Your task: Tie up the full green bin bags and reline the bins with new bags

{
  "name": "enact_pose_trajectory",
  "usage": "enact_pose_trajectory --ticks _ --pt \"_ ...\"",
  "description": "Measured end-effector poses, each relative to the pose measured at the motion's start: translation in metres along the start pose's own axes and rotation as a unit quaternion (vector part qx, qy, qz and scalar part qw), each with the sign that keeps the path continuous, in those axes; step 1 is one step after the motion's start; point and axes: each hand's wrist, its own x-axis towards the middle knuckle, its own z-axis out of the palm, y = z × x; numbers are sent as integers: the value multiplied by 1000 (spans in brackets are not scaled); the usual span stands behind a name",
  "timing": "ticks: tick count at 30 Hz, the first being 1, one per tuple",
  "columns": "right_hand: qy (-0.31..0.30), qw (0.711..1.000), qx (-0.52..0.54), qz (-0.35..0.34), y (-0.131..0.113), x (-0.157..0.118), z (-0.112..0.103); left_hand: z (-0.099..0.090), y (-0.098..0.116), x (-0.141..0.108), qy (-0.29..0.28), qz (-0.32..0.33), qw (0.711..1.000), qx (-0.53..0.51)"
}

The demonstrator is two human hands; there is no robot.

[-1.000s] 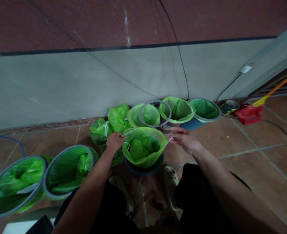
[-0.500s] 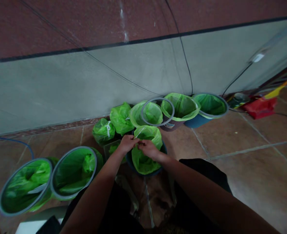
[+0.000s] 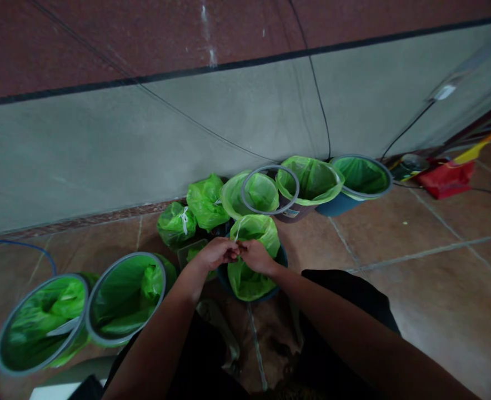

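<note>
A green bag [image 3: 251,280] stands open inside a dark blue bin [image 3: 284,256] at the centre, with a white string [image 3: 238,229] at its upper left edge. My left hand [image 3: 219,252] and my right hand [image 3: 255,256] meet over the bag's left side, fingers closed and their tips together at the string. The string runs up from the fingertips. Exactly how each finger grips it is too small to tell.
Behind stand lined bins [image 3: 312,180], a loose grey ring [image 3: 270,212] and a blue bin [image 3: 339,204]. Two tied green bags [image 3: 206,203] are left of them. Two grey-rimmed bins [image 3: 124,300] stand at left. A red dustpan [image 3: 447,179] lies at right.
My left hand has moved slightly down, and its fingers have curled more. The white string now stands more upright above the fingertips. The bins have stayed in place.
</note>
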Motion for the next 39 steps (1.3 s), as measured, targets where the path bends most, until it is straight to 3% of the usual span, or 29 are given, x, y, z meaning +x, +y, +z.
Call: enact_pose_trajectory --ticks 6,9,13,15,19,23,26,31,33,37,39 --pt "-9 997 -81 15 0 2 0 -5 7 -7 -23 15 999 16" --pt "-16 995 -95 5 -4 1 -9 -10 12 -8 37 43 989 139" --pt "9 998 -61 2 -21 -6 -29 -15 27 -15 121 98 901 404" --pt "38 998 -30 -33 -35 -12 -42 -16 39 -26 133 143 877 439" --pt "82 986 60 -131 -63 -23 -73 -13 65 -58 122 275 911 283" --pt "126 971 144 -143 -71 -26 -91 -3 78 -81 47 391 917 68" --pt "76 976 158 -127 -68 -27 -85 9 76 -83 10 406 914 11" --pt "-22 991 55 -120 -60 -27 -58 34 63 -66 -63 386 920 37" --pt "-17 991 44 -122 -56 -26 -52 38 56 -56 -40 387 920 39" --pt "31 993 62 -96 -45 -22 -54 33 37 -29 129 409 902 47" --pt "47 992 87 -75 -41 -20 -59 31 23 -17 100 403 906 85"
